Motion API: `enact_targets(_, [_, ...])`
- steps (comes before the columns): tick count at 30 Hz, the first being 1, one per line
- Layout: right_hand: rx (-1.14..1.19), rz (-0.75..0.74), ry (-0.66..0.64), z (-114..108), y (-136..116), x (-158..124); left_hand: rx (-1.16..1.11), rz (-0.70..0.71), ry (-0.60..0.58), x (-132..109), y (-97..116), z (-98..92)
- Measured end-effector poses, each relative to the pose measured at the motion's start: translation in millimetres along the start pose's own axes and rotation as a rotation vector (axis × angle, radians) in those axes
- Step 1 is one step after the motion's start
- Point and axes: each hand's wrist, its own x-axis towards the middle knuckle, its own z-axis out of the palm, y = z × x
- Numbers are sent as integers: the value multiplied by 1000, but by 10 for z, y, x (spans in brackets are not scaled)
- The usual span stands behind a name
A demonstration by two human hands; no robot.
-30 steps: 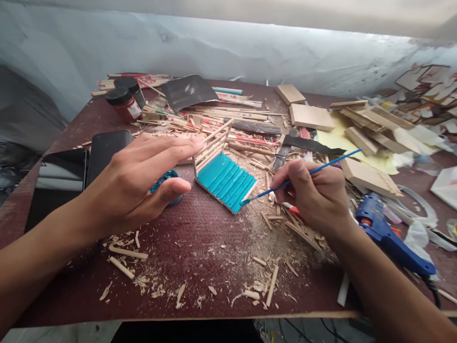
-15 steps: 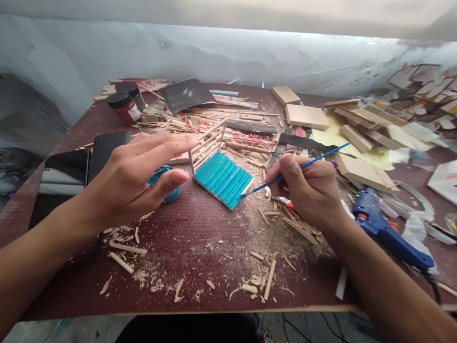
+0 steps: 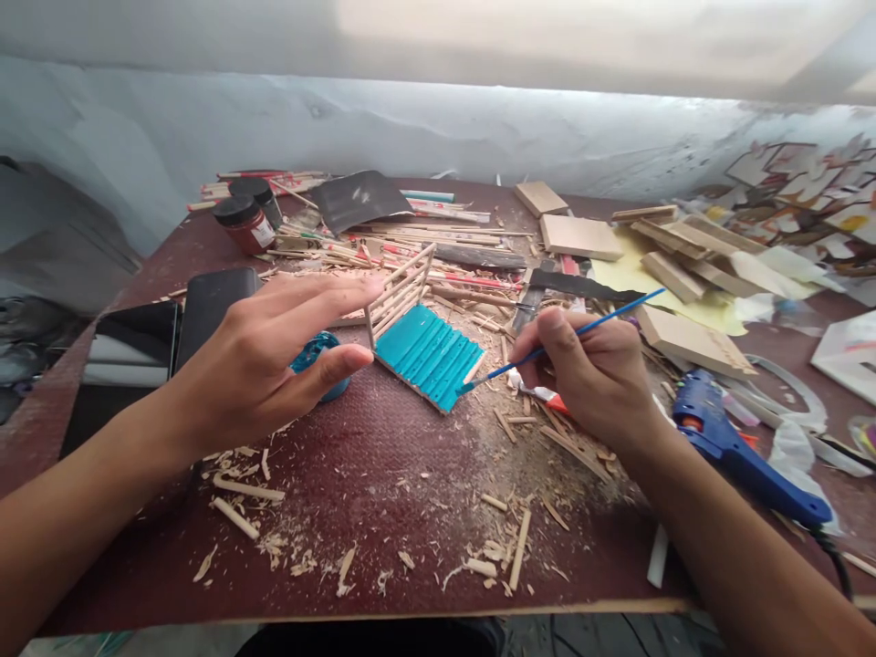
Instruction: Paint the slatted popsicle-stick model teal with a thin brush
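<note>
My right hand is closed around a thin blue paintbrush, whose bristles touch the lower right corner of a turquoise-painted ridged panel. The panel is the flat part of a small wooden stick structure; a bare slatted side rises at its back left. Beside that side is my left hand, fingers stretched and thumb apart, with the fingertips at the top of the corner post and the thumb by its foot. Whether they press on it I cannot tell. Partly hidden behind the left thumb stands a pot of turquoise paint.
Lidded paint jars, loose sticks and a black sheet lie at the back. A dark phone-like object is on the left. Wood blocks and a blue glue gun occupy the right. Shavings litter the front.
The brush tip has shifted slightly along the panel's right corner. My left thumb has come closer to the corner post. The whole view sits a little lower.
</note>
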Motion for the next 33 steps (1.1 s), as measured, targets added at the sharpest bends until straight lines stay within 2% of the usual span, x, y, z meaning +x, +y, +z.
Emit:
enact_targets(7, [-105, -9, 50, -56, 23, 34, 21, 5, -6, 12, 21, 0])
enact_targets(13, [-23, -14, 77, -67, -14, 13, 20, 7, -6, 1, 11, 6])
enact_targets(16, [7, -8, 50, -50, -14, 5, 16, 7, -8, -5, 11, 3])
enact_targets(20, [-46, -2, 15, -55, 27, 12, 8, 14, -7, -9, 20, -5])
enact_targets(27, [-166, -74, 56, -135, 64, 28, 5, 13, -12, -15, 17, 6])
enact_targets(33, [-66, -32, 87, -128, 31, 7, -2, 22, 0, 0, 19, 10])
